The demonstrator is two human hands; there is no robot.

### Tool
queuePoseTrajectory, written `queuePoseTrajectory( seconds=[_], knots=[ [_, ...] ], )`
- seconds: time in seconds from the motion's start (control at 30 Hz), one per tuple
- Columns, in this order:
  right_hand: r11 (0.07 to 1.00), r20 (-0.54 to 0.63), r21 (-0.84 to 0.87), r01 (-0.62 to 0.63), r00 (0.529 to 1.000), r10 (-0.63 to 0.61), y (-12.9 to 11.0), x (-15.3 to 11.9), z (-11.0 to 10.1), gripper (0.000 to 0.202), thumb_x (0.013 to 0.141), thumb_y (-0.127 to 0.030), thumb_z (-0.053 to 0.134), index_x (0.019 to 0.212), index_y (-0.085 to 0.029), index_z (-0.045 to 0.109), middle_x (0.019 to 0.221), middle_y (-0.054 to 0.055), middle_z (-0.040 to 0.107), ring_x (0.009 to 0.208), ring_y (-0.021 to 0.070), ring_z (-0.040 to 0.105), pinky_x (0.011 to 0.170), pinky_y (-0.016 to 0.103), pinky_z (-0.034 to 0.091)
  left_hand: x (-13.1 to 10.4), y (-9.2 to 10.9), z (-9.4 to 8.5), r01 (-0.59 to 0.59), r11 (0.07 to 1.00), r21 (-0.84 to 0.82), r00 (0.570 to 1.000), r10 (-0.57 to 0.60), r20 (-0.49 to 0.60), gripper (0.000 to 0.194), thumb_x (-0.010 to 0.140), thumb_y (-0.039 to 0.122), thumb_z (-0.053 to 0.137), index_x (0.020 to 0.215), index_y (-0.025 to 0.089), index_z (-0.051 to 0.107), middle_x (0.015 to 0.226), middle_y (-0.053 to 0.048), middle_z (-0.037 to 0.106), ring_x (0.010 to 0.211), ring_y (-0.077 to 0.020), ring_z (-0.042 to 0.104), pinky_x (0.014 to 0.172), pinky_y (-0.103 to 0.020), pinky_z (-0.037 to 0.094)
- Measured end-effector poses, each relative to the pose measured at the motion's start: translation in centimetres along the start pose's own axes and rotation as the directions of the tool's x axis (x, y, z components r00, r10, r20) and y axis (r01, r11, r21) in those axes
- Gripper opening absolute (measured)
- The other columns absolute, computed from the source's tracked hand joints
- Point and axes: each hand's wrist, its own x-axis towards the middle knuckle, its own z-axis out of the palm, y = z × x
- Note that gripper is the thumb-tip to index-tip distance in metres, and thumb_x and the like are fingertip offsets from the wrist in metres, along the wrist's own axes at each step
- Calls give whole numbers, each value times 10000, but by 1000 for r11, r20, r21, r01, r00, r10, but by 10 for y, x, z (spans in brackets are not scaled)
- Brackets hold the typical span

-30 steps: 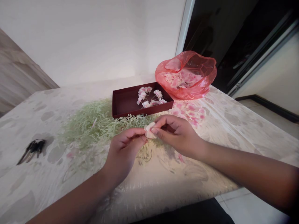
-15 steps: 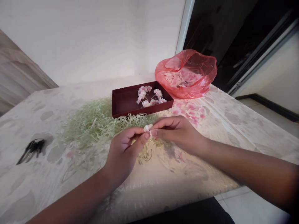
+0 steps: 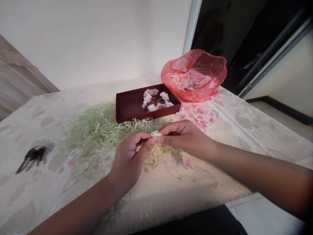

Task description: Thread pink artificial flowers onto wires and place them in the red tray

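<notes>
A small whitish artificial flower (image 3: 155, 133) is pinched between both hands over the front of the table. My left hand (image 3: 133, 156) grips it from the left with thumb and forefinger. From the right, my right hand (image 3: 188, 138) pinches it the same way, and the two thumbs meet below the petals. Behind the hands lies a heap of pale green shredded filler (image 3: 95, 130). Just past it stands a dark maroon open box (image 3: 129, 102), with several pink-and-white flowers (image 3: 147, 97) on thin stems in its right half.
A translucent red plastic bag (image 3: 212, 89) full of pink petals stands at the back right. Loose pink petals (image 3: 200, 116) lie in front of it. A bunch of keys (image 3: 33, 156) rests on the left of the patterned tablecloth (image 3: 220, 182). A wall rises behind the table.
The flower between my fingers has tipped and now looks flatter, with its petals spread sideways. Both hands keep nearly the same place and grip.
</notes>
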Motion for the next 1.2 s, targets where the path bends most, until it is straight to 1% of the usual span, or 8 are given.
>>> queuePoseTrajectory(
  seconds=[0.13, 0.33, 0.63, 0.83, 1.0, 1.1, 1.17, 1.2],
  knots=[
    [1000, 3, -3, -7, 1000, 7, 0, 1, 0, 201, 740, -348, 837, 839, -181, 784, 791, 20, 673, 693, 127, 552, 609, 260, 445, 0, -1, 0, -68, 997, 41, 997, 67, 31, 117, 968, 352, 612, 932, 254, 666, 874, 10, 649, 788, -146, 609, 729, -277, 460],
    [1000, -75, -31, -8, 997, 5, 0, 0, 5, 162, 729, -302, 824, 750, -166, 738, 671, -20, 583, 603, 94, 460, 531, 237, 344, 1, 1, 1, -152, 980, 130, 988, 149, 29, 98, 977, 300, 598, 911, 247, 647, 983, -1, 636, 879, -145, 601, 765, -268, 459],
    [1000, -48, 7, -1, 999, 1, 1, 0, 2, 198, 684, -332, 858, 771, -188, 754, 743, 10, 648, 713, 145, 575, 600, 262, 459, 1, 2, 0, -247, 946, 209, 967, 253, -4, 42, 945, 247, 632, 915, 237, 659, 1111, -33, 578, 1039, -179, 593, 873, -306, 498],
    [999, -102, -37, 31, 994, -35, -1, -2, 3, 173, 673, -281, 860, 754, -173, 752, 711, 9, 649, 655, 130, 552, 574, 261, 434, 0, -3, 2, -234, 953, 194, 971, 239, -3, 36, 929, 274, 651, 941, 257, 681, 1215, -42, 522, 1077, -200, 569, 821, -323, 509],
    [996, -164, -53, 77, 983, -85, -3, -1, 1, 140, 698, -258, 842, 757, -169, 751, 742, 18, 668, 662, 127, 543, 572, 257, 419, -3, -2, 3, -255, 943, 215, 966, 260, 7, 195, 923, 250, 634, 1113, 261, 591, 1278, -73, 514, 1153, -242, 541, 867, -383, 500],
    [992, -209, -81, 93, 972, -108, -3, 1, 0, 136, 721, -274, 827, 754, -171, 746, 747, 18, 663, 669, 129, 543, 580, 260, 421, -6, 5, 0, -411, 836, 364, 904, 425, 45, 215, 878, 181, 652, 1075, 230, 582, 1218, -81, 534, 1156, -261, 512, 1008, -460, 415],
    [988, -229, -109, 112, 964, -135, -3, 2, -1, 131, 742, -282, 811, 750, -174, 739, 745, 16, 658, 672, 129, 541, 583, 261, 422, -8, 10, 0, -577, 719, 388, 815, 533, 226, 181, 855, 152, 659, 1017, 223, 625, 1159, -70, 560, 1124, -260, 504, 1031, -457, 392],
    [986, -230, -119, 118, 963, -143, -2, 3, -1, 124, 750, -279, 804, 750, -174, 737, 743, 15, 656, 675, 130, 541, 587, 261, 424, -10, 11, 1, -656, 661, 364, 754, 559, 343, 176, 862, 153, 654, 1024, 222, 646, 1158, -70, 575, 1119, -260, 502, 1028, -447, 399]
  ],
)
